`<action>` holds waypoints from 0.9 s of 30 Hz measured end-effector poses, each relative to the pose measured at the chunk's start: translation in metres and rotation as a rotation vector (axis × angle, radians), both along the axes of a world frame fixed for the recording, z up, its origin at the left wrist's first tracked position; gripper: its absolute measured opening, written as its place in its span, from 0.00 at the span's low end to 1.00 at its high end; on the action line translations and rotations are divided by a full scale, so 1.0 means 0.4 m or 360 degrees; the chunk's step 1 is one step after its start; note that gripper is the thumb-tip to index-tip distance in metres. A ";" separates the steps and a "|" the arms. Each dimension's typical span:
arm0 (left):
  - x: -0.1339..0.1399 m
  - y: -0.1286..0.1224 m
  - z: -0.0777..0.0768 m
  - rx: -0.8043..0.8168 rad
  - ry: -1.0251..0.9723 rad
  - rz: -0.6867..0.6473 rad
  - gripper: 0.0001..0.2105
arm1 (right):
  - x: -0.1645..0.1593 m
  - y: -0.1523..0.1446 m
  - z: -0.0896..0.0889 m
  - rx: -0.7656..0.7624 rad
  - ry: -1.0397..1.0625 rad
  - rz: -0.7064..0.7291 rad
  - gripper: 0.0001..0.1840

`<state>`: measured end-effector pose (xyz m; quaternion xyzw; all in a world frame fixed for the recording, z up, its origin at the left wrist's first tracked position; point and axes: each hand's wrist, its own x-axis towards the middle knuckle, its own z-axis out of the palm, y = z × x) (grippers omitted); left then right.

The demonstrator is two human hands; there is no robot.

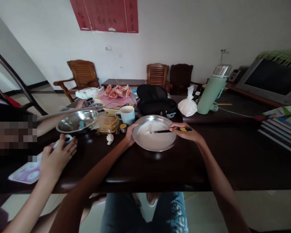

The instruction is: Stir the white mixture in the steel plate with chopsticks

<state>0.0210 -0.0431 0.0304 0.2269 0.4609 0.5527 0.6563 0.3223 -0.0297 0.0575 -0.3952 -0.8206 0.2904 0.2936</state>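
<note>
My left hand point(130, 134) is closed on the left rim of a round metal basin point(155, 119), thumb over the edge. A pale, smooth white liquid mixture point(155, 139) lies in the basin. In my right hand point(184, 130) I grip dark chopsticks point(161, 131) with gold-banded ends, held nearly level. Their tips reach into the mixture near the basin's middle. Just behind the basin's left side stand a light blue mug point(126, 114) and a small jar with a gold lid point(123, 127). A crumpled white tissue point(110, 139) lies left of my left hand.
At left, another person's hand point(60, 152) rests over a light blue object near a metal bowl point(63, 130). Clear plastic boxes point(108, 123), a black case point(156, 103), a tied bag of white powder point(188, 107) and a green flask point(210, 95) stand behind. Books point(281, 132) are stacked right.
</note>
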 end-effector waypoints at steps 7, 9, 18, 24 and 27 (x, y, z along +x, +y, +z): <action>0.002 -0.001 0.002 -0.0006 0.0013 0.0002 0.15 | 0.030 0.001 0.018 -0.0116 0.0014 0.0083 0.25; 0.002 -0.001 0.001 -0.0009 0.0026 0.0027 0.14 | 0.019 0.001 0.013 -0.0126 0.0001 0.0101 0.24; -0.005 0.005 -0.009 0.0025 0.0022 -0.0005 0.13 | 0.042 0.019 0.011 -0.0139 0.0083 0.0011 0.24; -0.004 0.018 -0.029 0.0034 0.0012 0.0080 0.11 | 0.012 0.015 0.000 -0.0103 0.0034 0.0057 0.26; -0.006 0.017 -0.027 0.0043 0.0020 0.0055 0.12 | 0.026 0.018 0.004 -0.0096 0.0117 -0.0025 0.25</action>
